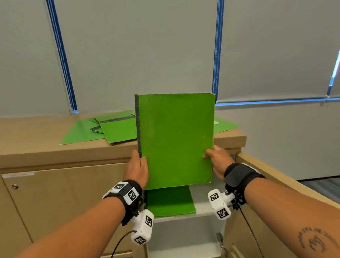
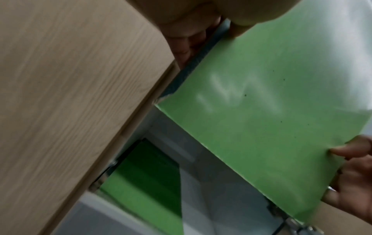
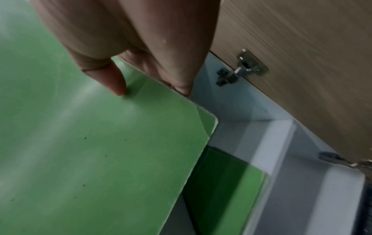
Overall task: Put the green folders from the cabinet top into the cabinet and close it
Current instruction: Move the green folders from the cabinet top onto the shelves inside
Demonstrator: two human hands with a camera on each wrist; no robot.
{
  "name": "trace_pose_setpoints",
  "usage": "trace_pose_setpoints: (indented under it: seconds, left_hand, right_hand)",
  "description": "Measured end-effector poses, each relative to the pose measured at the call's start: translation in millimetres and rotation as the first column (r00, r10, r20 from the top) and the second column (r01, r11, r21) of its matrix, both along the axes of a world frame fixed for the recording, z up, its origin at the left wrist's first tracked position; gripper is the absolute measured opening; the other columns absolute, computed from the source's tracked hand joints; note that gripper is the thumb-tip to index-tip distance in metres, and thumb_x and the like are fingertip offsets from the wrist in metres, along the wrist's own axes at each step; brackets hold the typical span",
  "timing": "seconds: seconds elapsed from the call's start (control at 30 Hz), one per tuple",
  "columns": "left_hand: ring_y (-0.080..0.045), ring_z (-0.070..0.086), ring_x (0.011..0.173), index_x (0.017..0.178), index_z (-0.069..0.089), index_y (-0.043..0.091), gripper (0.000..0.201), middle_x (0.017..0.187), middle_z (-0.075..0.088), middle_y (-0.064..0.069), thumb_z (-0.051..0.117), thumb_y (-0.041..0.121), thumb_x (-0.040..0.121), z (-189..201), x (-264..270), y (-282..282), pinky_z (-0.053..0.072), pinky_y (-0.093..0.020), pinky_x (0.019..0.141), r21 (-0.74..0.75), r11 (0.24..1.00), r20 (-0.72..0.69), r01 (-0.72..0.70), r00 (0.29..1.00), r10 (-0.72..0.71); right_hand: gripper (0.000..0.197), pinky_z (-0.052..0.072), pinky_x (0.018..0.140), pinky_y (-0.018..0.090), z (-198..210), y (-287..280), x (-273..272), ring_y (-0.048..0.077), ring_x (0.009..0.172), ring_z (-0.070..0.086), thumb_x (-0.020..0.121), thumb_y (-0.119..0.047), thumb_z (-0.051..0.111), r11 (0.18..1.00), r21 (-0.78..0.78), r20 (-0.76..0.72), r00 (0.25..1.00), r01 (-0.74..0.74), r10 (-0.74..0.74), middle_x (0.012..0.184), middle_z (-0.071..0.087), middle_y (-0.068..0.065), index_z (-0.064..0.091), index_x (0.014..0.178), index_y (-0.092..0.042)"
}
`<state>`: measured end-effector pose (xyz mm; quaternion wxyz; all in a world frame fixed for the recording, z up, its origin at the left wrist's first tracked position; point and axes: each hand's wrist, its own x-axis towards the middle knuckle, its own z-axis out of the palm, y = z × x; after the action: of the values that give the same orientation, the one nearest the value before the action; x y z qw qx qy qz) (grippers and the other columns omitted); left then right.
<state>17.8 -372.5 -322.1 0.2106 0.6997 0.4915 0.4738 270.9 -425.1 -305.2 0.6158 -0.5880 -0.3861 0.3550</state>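
Step in hand: carrying one green folder (image 1: 175,140) from the cabinet top (image 1: 39,152) down into the open cabinet; I judge the task partly done, since one stored folder (image 1: 169,201) already lies flat on the upper shelf (image 1: 202,204).
Folder's place: held upright in front of the cabinet's opening, above the shelf and touching nothing but the hands; its dark spine runs up the left edge.
Left hand (image 1: 136,167): fingers clamped on the spine edge low down, thumb on the near face, the rest hidden behind.
Right hand (image 1: 218,161): fingers pinched on the open edge low down; the right wrist view shows the thumb (image 3: 112,79) pressed on the cover just beside the rounded corner.
How to do it well: tip the top edge forward until the folder lies flat, then slide it in on top of the stored folder, edges lined up.
Watch for: the open door (image 1: 284,190) just beside the right wrist, and the closed door (image 1: 67,203) near the left; keep the folder level so its loose edge does not fan open.
Still waiting: remaining folders (image 1: 114,129) lie overlapped on the cabinet top, another showing behind the held one at the right.
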Motion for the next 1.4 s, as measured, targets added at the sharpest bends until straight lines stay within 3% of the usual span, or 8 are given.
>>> trace_pose_setpoints:
  seconds: [0.37,0.6,0.83,0.97,1.13,1.2,1.27,1.4]
  left_hand:
    - [-0.033,0.050,0.070,0.095,0.030,0.012,0.011,0.072,0.047,-0.013,0.035,0.020,0.101,-150,6,17,0.039,-0.038,0.066,-0.210,0.976,-0.131,-0.050,0.991,0.023]
    - [-0.027,0.041,0.059,0.087,0.030,0.009,0.016,0.062,0.039,-0.005,0.036,0.015,0.100,-201,35,47,0.030,-0.034,0.057,-0.233,0.973,-0.201,-0.005,0.979,-0.043]
    - [-0.030,0.045,0.064,0.087,0.031,0.008,0.014,0.067,0.045,-0.011,0.036,0.013,0.100,-228,53,75,0.029,-0.035,0.059,-0.302,0.953,-0.202,-0.013,0.978,-0.051]
    - [-0.042,0.056,0.082,0.095,0.039,0.004,0.005,0.083,0.054,-0.023,0.037,0.008,0.097,-243,61,92,0.030,-0.035,0.063,-0.367,0.928,-0.169,-0.065,0.986,0.002]
    - [-0.038,0.032,0.133,0.151,0.017,0.008,0.074,0.143,0.029,-0.022,0.054,0.031,0.091,-251,69,109,0.030,-0.039,0.109,-0.385,0.912,-0.254,-0.143,0.966,0.044]
    - [-0.034,0.018,0.142,0.153,0.012,0.018,0.095,0.153,0.016,-0.018,0.056,0.061,0.082,-252,68,108,0.019,-0.041,0.117,-0.260,0.961,-0.434,-0.090,0.900,-0.033]
    - [-0.030,0.010,0.146,0.152,0.014,0.025,0.107,0.158,0.010,-0.011,0.047,0.083,0.069,-254,69,104,0.007,-0.045,0.120,-0.166,0.985,-0.646,0.047,0.749,-0.145]
    - [-0.023,-0.001,0.149,0.152,0.007,0.033,0.102,0.161,0.005,-0.001,0.048,0.081,0.072,-270,72,103,-0.007,-0.052,0.118,-0.230,0.942,-0.840,0.245,0.439,-0.319]
  right_hand:
    - [0.024,0.046,0.075,0.039,-165,36,12,0.026,0.084,0.058,0.057,-0.012,0.056,0.971,-0.241,0.023,1.000,-0.003,0.009,0.088,0.068,0.008,0.065,0.079,-0.014]
    - [0.009,0.050,0.091,0.050,-213,65,45,0.035,0.093,0.064,0.076,-0.010,0.057,0.935,-0.354,0.124,0.992,0.025,0.020,0.101,0.070,0.017,0.062,0.079,-0.016]
    - [0.033,0.054,0.088,0.053,-264,106,76,0.037,0.090,0.067,0.050,-0.034,0.059,0.895,-0.445,0.154,0.985,0.001,0.075,0.090,0.071,0.014,0.063,0.077,-0.015]
    - [0.009,0.045,0.072,0.035,-255,108,61,0.025,0.077,0.056,0.081,-0.008,0.054,0.880,-0.473,0.207,0.976,0.042,0.065,0.084,0.061,0.011,0.058,0.085,-0.015]
    - [0.021,0.053,0.076,0.045,-278,143,62,0.029,0.079,0.060,0.069,-0.016,0.063,0.886,-0.460,0.209,0.977,0.055,0.048,0.086,0.063,0.013,0.056,0.088,-0.014]
    - [0.041,0.056,0.083,0.046,-277,155,56,0.032,0.090,0.066,0.059,-0.025,0.065,0.879,-0.475,0.161,0.986,0.032,0.051,0.095,0.068,0.012,0.059,0.097,-0.013]
    - [0.038,0.048,0.087,0.029,-272,164,51,0.030,0.101,0.062,0.079,-0.025,0.060,0.849,-0.528,0.185,0.978,0.016,0.096,0.108,0.064,0.008,0.060,0.115,-0.010]
    - [0.046,0.050,0.097,0.041,-274,183,46,0.035,0.112,0.060,0.087,-0.011,0.058,0.850,-0.524,0.212,0.975,0.053,0.069,0.130,0.060,0.015,0.051,0.133,-0.009]
